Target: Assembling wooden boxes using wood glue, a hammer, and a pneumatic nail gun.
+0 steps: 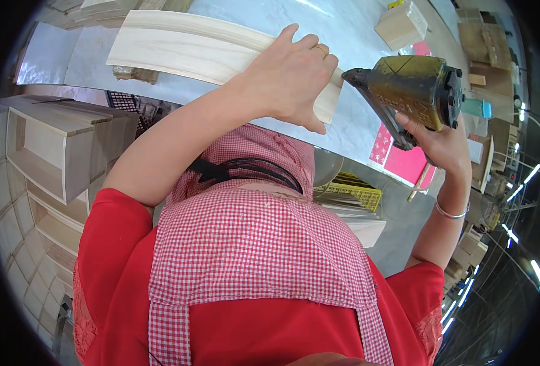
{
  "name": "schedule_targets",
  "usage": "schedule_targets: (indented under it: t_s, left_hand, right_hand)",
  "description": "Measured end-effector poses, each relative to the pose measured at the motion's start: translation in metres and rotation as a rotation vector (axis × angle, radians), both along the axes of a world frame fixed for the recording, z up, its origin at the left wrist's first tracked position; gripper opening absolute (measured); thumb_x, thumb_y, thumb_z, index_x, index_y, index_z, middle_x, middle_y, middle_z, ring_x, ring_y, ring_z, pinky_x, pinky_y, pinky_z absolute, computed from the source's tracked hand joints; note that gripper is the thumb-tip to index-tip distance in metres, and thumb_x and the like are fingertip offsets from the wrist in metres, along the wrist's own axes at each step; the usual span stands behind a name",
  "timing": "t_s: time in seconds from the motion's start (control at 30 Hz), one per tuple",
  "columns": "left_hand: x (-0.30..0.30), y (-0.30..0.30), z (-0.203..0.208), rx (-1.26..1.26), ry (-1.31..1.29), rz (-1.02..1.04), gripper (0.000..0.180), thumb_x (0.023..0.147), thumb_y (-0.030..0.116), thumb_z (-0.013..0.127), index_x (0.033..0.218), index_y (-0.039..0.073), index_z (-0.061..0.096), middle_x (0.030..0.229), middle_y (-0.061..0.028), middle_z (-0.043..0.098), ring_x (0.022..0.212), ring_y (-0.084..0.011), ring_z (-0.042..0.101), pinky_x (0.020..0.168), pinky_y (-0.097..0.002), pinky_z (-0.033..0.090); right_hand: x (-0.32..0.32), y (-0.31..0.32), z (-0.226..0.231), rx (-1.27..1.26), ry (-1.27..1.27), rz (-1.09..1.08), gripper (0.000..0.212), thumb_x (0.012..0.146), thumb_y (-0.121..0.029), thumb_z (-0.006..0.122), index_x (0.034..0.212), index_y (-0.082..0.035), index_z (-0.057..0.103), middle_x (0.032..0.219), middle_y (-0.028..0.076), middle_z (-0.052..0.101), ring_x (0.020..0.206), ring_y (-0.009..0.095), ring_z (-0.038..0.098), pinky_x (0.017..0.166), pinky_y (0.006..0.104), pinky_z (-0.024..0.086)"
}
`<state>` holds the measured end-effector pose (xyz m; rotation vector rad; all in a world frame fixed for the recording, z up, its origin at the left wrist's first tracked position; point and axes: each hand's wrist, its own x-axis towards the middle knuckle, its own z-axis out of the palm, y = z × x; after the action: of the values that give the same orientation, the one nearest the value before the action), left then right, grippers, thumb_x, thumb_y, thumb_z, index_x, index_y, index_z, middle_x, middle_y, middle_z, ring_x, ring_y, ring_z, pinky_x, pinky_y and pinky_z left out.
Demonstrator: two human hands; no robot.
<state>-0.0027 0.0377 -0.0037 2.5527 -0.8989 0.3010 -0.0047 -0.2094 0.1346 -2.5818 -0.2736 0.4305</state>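
Note:
A long pale wooden board assembly [184, 52] lies across the grey-white tabletop [233, 12], with raised strips along its long edges. Over its right end my left hand [294, 76] is clasped, thumb at the near edge and fingers at the far edge; a ring is on one finger. My right hand [437, 140] grips a worn, yellowish-black nail gun [407, 82]. The gun's nose points left and sits at or close beside the board's right end; contact is hard to tell. My right fingers are partly hidden behind the gun's handle.
A small wooden box [402, 25] stands at the far right of the table. Pink printed sheets [398, 161] lie near its right edge. Wooden drawer-like boxes [44, 146] are stacked at left. Below the table, a yellow crate [361, 194] sits near stacked boards [364, 229].

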Motion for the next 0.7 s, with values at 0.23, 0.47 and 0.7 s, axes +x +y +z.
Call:
schedule_targets:
  t_s: [0.23,0.47,0.7]
  left_hand:
    - [-0.001,0.002,0.000,-0.012,0.016,-0.012,0.074,0.058,0.056,0.083,0.102,0.000,0.066,0.102,-0.0144,0.068,0.111,-0.0282,0.059,0.106,-0.0494,0.035]
    - [0.002,0.003,0.008,0.037,0.142,-0.035,0.091,0.058,0.057,0.084,0.121,-0.003,0.057,0.116,-0.0211,0.063,0.122,-0.0347,0.053,0.114,-0.0518,0.029]
    - [0.030,0.073,0.033,0.101,0.385,-0.057,0.050,0.083,0.040,0.072,0.111,-0.001,0.062,0.101,-0.0184,0.065,0.100,-0.0324,0.061,0.089,-0.0423,0.045]
  right_hand:
    - [0.018,-0.011,-0.003,0.044,0.031,0.069,0.049,0.079,-0.016,0.085,0.117,0.003,0.061,0.108,0.008,0.070,0.093,0.015,0.065,0.083,0.0306,0.053]
    - [0.004,-0.021,-0.014,0.090,-0.034,-0.057,0.044,0.080,-0.012,0.082,0.116,0.003,0.062,0.102,0.008,0.071,0.085,0.013,0.064,0.079,0.0304,0.053]
    - [-0.056,-0.116,-0.050,0.043,-0.023,-0.393,0.048,0.086,-0.009,0.067,0.130,0.001,0.053,0.093,0.014,0.071,0.076,0.020,0.067,0.066,0.0319,0.050]
